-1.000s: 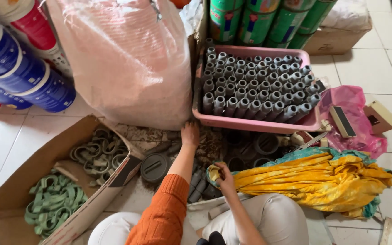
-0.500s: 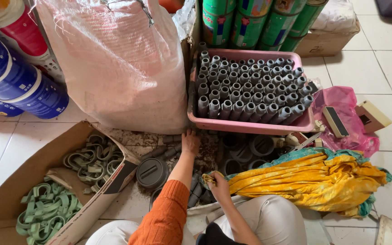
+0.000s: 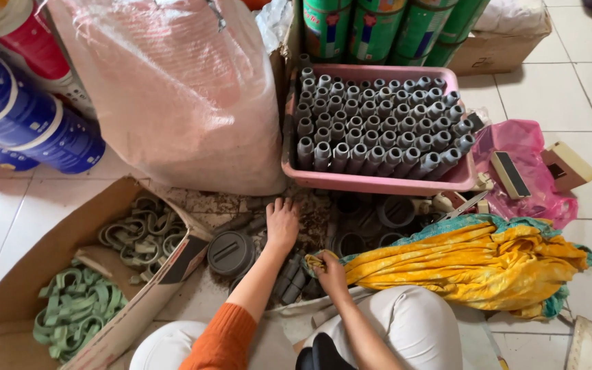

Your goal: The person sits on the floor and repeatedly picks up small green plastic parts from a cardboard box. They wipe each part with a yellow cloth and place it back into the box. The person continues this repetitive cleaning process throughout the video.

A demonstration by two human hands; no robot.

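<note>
the left hand (image 3: 282, 223) lies flat, fingers spread, on loose grey pipe fittings (image 3: 294, 281) just below the pink tray (image 3: 371, 182), gripping nothing; the right hand (image 3: 330, 270) pinches the yellow cloth (image 3: 467, 264) edge, hemmed by sack (image 3: 173, 96) and cardboard box (image 3: 104, 267).

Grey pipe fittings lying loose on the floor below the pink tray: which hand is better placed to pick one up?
Probably the left hand: it lies open among the loose grey fittings, while the right hand grips the yellow cloth.

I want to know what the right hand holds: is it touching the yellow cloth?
Touching. The head view shows the right hand gripping the yellow cloth at its bunched corner.
</note>
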